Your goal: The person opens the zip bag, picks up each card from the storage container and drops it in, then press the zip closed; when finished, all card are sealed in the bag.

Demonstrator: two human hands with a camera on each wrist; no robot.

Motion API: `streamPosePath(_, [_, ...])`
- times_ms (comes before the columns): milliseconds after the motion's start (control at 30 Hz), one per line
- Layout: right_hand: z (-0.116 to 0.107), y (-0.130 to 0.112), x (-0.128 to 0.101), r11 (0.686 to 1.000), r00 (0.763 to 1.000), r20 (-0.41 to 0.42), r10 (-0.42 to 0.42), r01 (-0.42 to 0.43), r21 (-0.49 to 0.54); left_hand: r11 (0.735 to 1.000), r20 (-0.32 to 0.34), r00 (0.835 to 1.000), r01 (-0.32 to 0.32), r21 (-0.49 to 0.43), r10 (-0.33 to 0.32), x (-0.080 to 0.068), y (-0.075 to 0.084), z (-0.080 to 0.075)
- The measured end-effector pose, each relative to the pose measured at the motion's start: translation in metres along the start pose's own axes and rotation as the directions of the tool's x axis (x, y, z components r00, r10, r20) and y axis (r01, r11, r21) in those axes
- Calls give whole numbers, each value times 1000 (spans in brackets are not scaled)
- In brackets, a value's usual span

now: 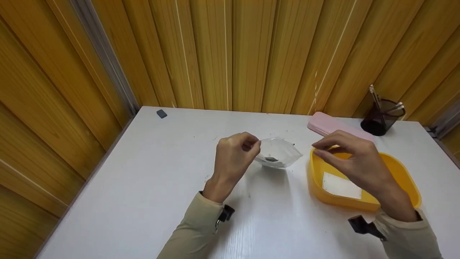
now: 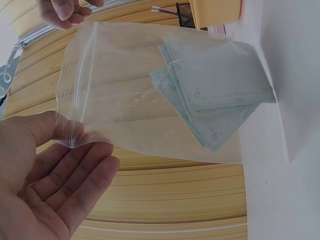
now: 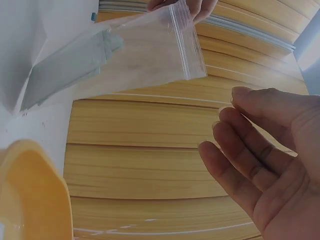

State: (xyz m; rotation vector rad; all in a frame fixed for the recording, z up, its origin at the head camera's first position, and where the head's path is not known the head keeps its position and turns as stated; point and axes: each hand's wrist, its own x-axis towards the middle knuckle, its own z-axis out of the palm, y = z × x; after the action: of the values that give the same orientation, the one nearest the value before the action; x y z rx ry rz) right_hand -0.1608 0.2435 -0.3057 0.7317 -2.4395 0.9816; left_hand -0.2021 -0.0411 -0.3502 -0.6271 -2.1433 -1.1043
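My left hand [image 1: 235,154] pinches a top corner of a clear zip bag [image 1: 282,149] between thumb and forefinger. The bag stands upright with its bottom at the white table [image 1: 161,187] and its mouth upward. Several thin, pale green-grey square pieces [image 2: 215,75] lie stacked low inside it, as the left wrist view shows. My right hand [image 1: 354,162] hovers over the near-left part of a yellow tub [image 1: 345,203], apart from the bag. Its fingers are loosely bent with nothing between them. A flat white rectangular piece [image 1: 341,185] lies in the tub.
Behind the tub lies a pink case [image 1: 334,126], partly hidden by the right hand. A black mesh pen cup [image 1: 382,118] with pencils stands at the back right. A small dark block [image 1: 161,113] sits at the far left corner. Wood-patterned panels [image 1: 248,54] border the table.
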Motion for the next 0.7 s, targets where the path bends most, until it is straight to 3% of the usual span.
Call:
streamPosePath(167, [-15, 20, -2, 998, 998, 30, 51, -50, -35, 1000, 11, 1000, 16, 5, -16, 0, 2, -1])
streamPosePath(367, [-22, 53, -7, 983, 980, 97, 173, -165, -82, 1000, 11, 1000, 17, -3, -17, -1, 3, -2])
streamPosePath(533, [-20, 79, -14, 967, 955, 167, 245, -227, -118, 1000, 6, 1000, 3, -9, -3, -1, 2, -1])
streamPosePath(700, [-15, 98, -20, 942, 907, 258, 332, -307, -133, 1000, 4, 1000, -1, -8, 1, 0, 2, 0])
